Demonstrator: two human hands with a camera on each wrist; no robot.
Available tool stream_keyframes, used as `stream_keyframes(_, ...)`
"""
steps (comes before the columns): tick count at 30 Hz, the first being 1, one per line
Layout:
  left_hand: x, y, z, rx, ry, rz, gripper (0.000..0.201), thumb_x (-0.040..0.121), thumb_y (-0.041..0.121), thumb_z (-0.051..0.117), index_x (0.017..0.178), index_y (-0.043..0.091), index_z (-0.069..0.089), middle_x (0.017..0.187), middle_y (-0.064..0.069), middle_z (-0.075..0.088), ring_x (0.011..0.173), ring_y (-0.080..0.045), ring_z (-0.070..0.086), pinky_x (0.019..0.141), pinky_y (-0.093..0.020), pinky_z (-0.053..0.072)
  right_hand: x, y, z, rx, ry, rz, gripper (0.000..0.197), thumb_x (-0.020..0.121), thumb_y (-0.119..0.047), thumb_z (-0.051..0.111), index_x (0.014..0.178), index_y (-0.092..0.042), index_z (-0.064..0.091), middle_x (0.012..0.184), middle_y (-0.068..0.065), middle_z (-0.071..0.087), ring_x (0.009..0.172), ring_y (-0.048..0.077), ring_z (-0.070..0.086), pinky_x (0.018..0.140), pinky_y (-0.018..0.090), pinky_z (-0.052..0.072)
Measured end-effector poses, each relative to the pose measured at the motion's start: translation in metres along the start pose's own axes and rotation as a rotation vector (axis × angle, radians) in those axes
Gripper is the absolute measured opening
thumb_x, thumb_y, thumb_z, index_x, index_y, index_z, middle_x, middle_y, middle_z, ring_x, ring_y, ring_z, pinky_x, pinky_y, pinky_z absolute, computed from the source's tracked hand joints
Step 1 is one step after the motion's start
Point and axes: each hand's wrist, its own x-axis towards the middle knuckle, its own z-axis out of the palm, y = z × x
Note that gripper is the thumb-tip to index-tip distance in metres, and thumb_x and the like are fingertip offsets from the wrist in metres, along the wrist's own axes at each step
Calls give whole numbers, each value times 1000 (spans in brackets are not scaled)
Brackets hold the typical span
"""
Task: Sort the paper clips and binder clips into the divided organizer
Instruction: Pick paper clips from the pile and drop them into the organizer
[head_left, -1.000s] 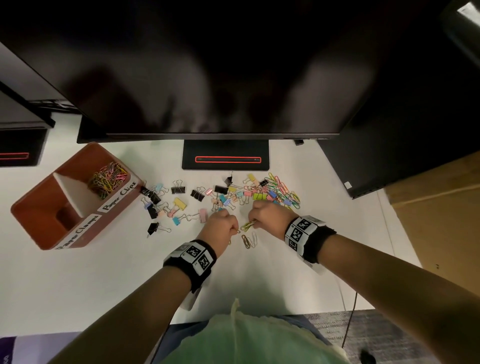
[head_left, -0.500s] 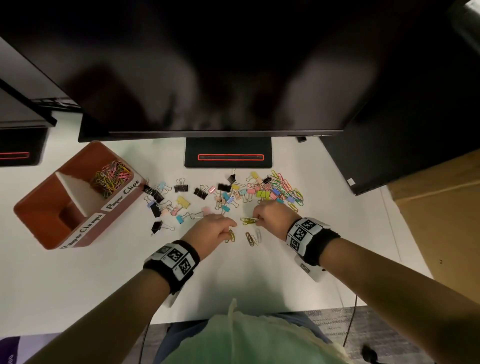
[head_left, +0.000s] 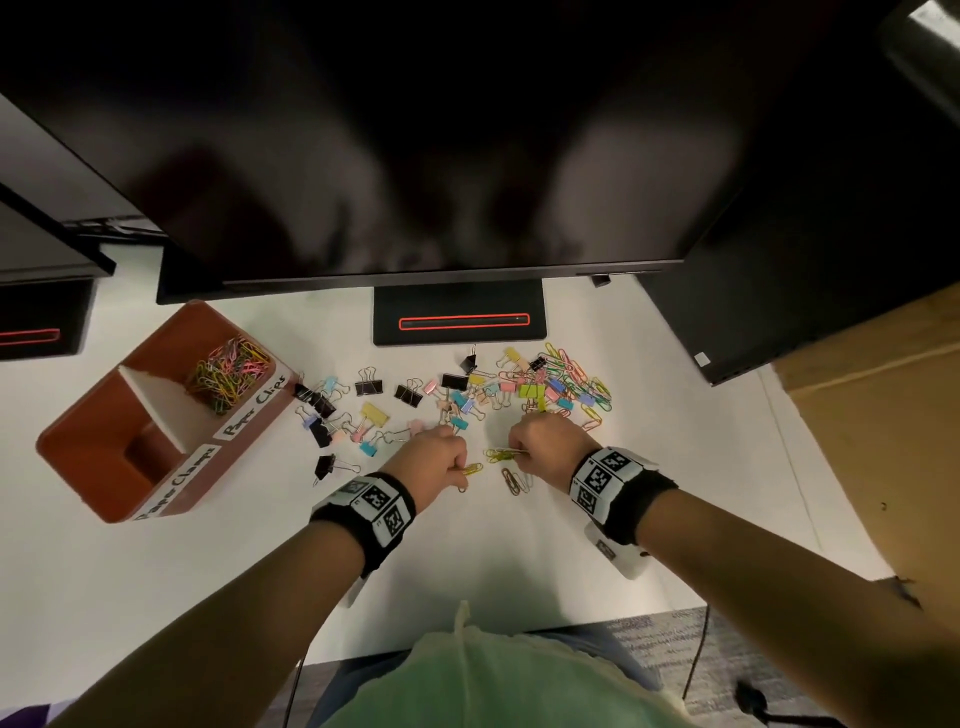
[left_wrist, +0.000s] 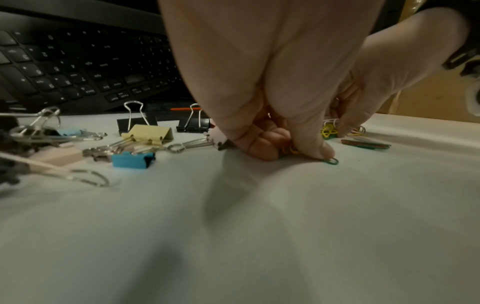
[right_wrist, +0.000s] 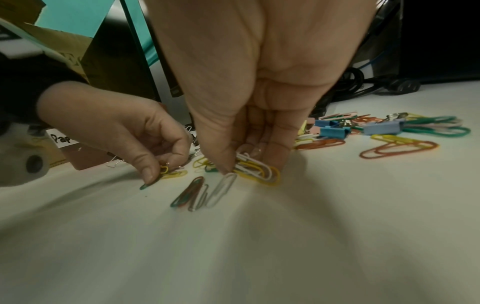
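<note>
A brown divided organizer (head_left: 98, 431) stands at the left; its far compartment, labelled Paper Clips, holds several coloured paper clips (head_left: 228, 371). Mixed paper clips and binder clips (head_left: 524, 389) lie scattered before the monitor stand. My left hand (head_left: 441, 460) rests low on the desk and pinches a few yellow and green paper clips (left_wrist: 293, 150) in curled fingers. My right hand (head_left: 540, 441) pinches a bunch of yellow and white paper clips (right_wrist: 257, 170) against the desk. Three loose paper clips (right_wrist: 202, 192) lie between the hands.
A large monitor (head_left: 415, 156) overhangs the desk, its stand base (head_left: 460, 322) just behind the clips. Black binder clips (head_left: 322, 410) lie near the organizer. A cardboard box (head_left: 872, 441) sits at the right. White desk (head_left: 467, 545) stretches toward me.
My left hand has drawn back to the left and toward me, away from the right hand, with a few clips in its fingers. The right hand stayed over its small bunch.
</note>
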Motion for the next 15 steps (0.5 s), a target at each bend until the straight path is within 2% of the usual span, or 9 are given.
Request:
stream_keyframes(5, -7, -10, 4, -68, 57, -8, 18, 80, 22, 68, 78, 9, 54, 88, -1, 45, 79, -15, 45, 74, -25, 38, -4, -4, 3, 50, 48, -5, 18, 88, -13, 51, 100, -7, 62, 100, 12, 60, 88, 24, 55, 75, 29, 44)
stream_keyframes(9, -12, -15, 6, -59, 50, 17, 21, 85, 24, 62, 75, 14, 46, 81, -2, 48, 78, -16, 44, 69, -25, 36, -5, -8, 4, 87, 44, -7, 16, 87, -13, 52, 98, -8, 63, 99, 10, 62, 80, 16, 47, 72, 22, 37)
stream_keyframes(12, -25, -23, -4, -148, 127, 51, 21, 85, 25, 62, 73, 16, 47, 73, 0, 50, 68, -13, 44, 63, -21, 33, -2, -15, 2, 78, 77, -1, 14, 87, -15, 53, 95, -10, 63, 97, 8, 64, 85, 20, 54, 74, 23, 41)
stream_keyframes(15, -50, -31, -29, -268, 277, 105, 23, 81, 22, 67, 68, 18, 48, 62, 10, 46, 58, -6, 43, 65, -22, 40, 4, -37, -10, 93, 145, -33, 10, 85, -15, 56, 91, -14, 64, 94, 6, 66, 85, 23, 59, 78, 30, 49)
